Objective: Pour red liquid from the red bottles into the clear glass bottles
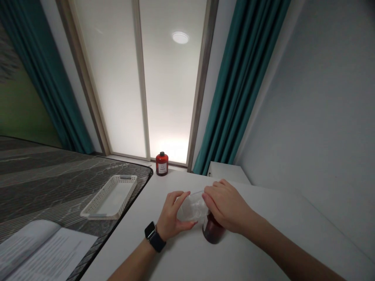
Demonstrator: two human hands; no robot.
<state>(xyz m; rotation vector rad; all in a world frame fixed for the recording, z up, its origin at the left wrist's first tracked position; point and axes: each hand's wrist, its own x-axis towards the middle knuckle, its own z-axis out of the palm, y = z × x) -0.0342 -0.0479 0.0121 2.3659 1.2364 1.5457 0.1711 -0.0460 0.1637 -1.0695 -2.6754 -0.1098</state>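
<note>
My left hand, with a black watch on its wrist, is closed around a clear plastic container. Thumb and fingers grip it from the left side. Just to its right, a dark red-brown bottle stands on the white table. My right hand is wrapped over the top of this bottle, so its neck and cap are hidden. Its fingertips also reach the container's right edge; whether they grip that edge, I cannot tell. A sliver of pale label shows on the bottle's left side.
A similar red bottle with a dark cap stands at the table's back edge. On the dark striped surface to the left lie a white perforated basket and an open book. A white cabinet stands behind the table, by the teal curtain.
</note>
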